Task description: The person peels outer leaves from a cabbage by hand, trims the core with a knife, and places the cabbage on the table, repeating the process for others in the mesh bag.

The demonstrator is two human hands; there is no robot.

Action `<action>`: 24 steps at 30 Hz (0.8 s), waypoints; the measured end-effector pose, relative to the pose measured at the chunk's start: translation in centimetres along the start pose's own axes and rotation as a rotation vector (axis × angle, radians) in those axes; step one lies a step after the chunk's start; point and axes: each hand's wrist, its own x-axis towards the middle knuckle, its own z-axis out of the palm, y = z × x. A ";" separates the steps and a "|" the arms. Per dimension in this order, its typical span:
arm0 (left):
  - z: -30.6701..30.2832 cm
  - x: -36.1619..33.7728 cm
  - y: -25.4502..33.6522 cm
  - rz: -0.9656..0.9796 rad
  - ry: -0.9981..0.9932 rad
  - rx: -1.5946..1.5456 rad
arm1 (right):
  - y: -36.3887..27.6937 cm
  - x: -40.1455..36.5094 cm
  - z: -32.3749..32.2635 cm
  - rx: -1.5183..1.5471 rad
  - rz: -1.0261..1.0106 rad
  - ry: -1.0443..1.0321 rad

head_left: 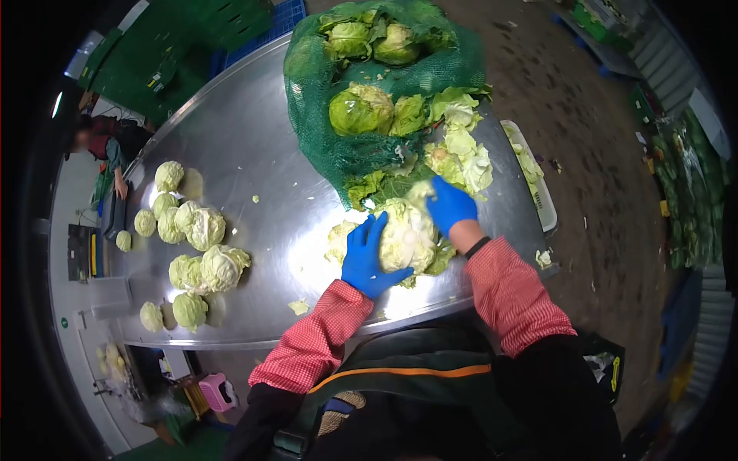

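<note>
A pale green cabbage (407, 237) sits on the metal table in front of me, with loose outer leaves around it. My left hand (369, 257), in a blue glove, cups its left side, thumb along the near edge and fingers toward the far side. At the cabbage's upper right, my gloved right hand (452, 206) has its fingers curled on a pale cabbage leaf (419, 192), partly blurred. Just beyond lies a green mesh bag (311, 131), its mouth toward me, with several cabbages (360, 111) in it.
Several trimmed cabbages (223, 267) stand on the left of the metal table (265, 207). Stripped leaves (469, 157) are heaped at the right edge, beside a white crate (544, 201) holding leaves. Another person (115, 157) is beyond the far left edge. Green crates (173, 58) are stacked behind.
</note>
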 end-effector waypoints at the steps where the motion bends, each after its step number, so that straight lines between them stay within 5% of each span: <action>1: 0.3 -0.5 -0.5 0.000 0.015 0.001 | 2.8 1.1 0.4 -0.054 0.047 -0.060; 5: 0.6 -0.7 -0.2 -0.050 0.118 -0.033 | 4.6 -0.9 -0.4 -0.002 0.099 -0.033; 8: -2.2 2.0 3.5 -0.229 -0.200 0.179 | 0.1 -5.0 -1.9 0.045 0.086 -0.161; 9: -2.2 2.6 3.8 -0.126 -0.173 0.332 | -0.1 -5.8 -1.7 0.030 0.087 -0.174; 12: -0.3 4.4 1.7 0.086 -0.101 0.138 | 0.3 -8.0 -1.8 -0.018 0.060 -0.159; 15: 0.1 5.0 1.7 0.004 -0.104 0.140 | 0.6 -10.3 -2.0 -0.070 -0.069 -0.038; 24: 1.6 4.1 3.0 -0.067 -0.060 0.283 | 2.6 -5.6 -0.9 -0.171 0.016 -0.149</action>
